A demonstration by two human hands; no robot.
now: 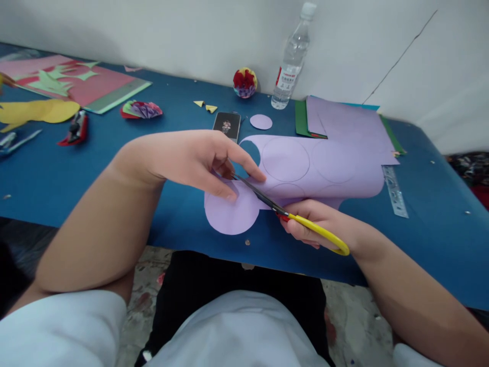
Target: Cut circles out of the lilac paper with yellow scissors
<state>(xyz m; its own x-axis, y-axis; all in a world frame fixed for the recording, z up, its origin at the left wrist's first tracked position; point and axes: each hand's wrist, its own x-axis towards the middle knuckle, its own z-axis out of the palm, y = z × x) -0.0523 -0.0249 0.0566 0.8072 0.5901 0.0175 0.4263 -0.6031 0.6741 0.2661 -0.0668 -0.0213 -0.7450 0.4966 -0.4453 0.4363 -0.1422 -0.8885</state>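
Observation:
A sheet of purple paper (336,178) with pencil circles drawn on it curls over the table's front part. At its left end a round piece (232,216) hangs partly cut, still joined near the blades. My left hand (208,160) grips the paper there, thumb on the round piece and index finger along the sheet. In my right hand (313,221) are scissors (273,204) with yellow and red handles. Their blades point up-left at the paper between the round piece and the sheet, with the tips close to my left fingers. Some of my right fingers are hidden behind the handles.
Behind the sheet are a phone (227,125), a loose purple circle (261,122), a paper ball (245,82) and a water bottle (290,66). More coloured sheets (344,120) and a ruler (396,193) lie right. Paper scraps (57,81) and a stapler (77,127) lie left.

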